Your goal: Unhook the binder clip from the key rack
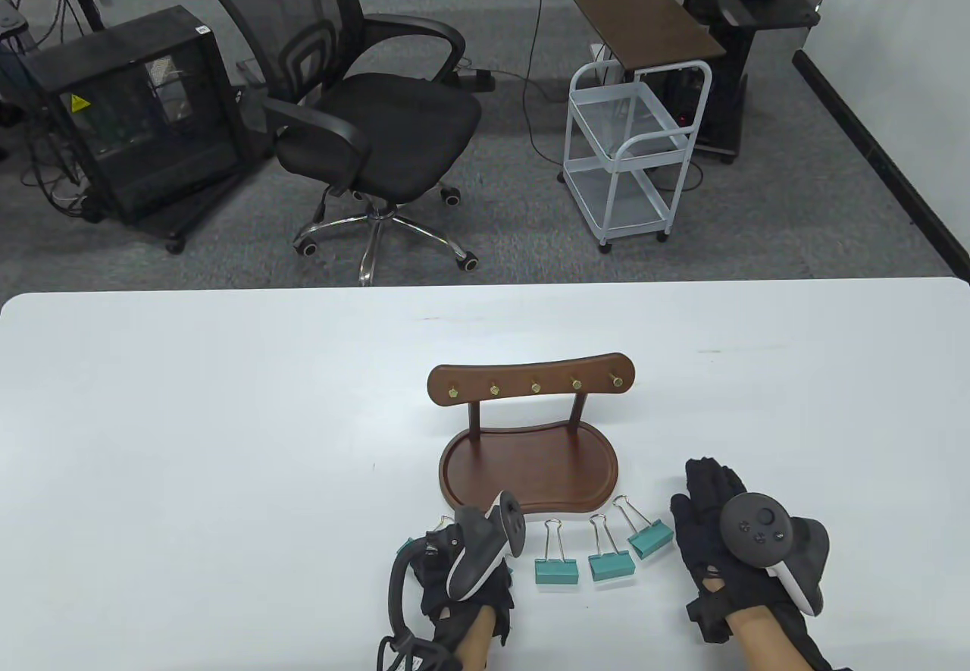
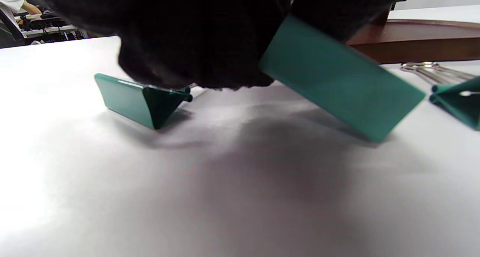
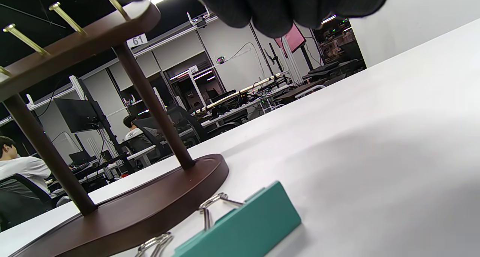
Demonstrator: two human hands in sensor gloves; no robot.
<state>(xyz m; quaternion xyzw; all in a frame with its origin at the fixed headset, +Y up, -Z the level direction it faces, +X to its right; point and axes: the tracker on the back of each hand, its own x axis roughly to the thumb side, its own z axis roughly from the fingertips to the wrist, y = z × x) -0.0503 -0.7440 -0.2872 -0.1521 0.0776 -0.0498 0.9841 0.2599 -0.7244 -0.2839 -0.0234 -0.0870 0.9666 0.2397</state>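
The wooden key rack (image 1: 530,384) stands mid-table with its brass pegs (image 1: 535,386) bare. Three teal binder clips (image 1: 610,563) lie in a row in front of its base. My left hand (image 1: 470,572) is at the row's left end, fingers hidden under the tracker. In the left wrist view its fingers (image 2: 195,36) grip a tilted teal binder clip (image 2: 337,81), low corner close to the table; another clip (image 2: 138,103) lies beside it. My right hand (image 1: 708,500) rests flat on the table, empty, right of the clips. The nearest clip (image 3: 243,227) and rack (image 3: 150,197) show in the right wrist view.
The white table (image 1: 227,436) stretches wide to the left and right of the rack. Beyond its far edge stand an office chair (image 1: 364,117) and a white cart (image 1: 629,148) on the floor.
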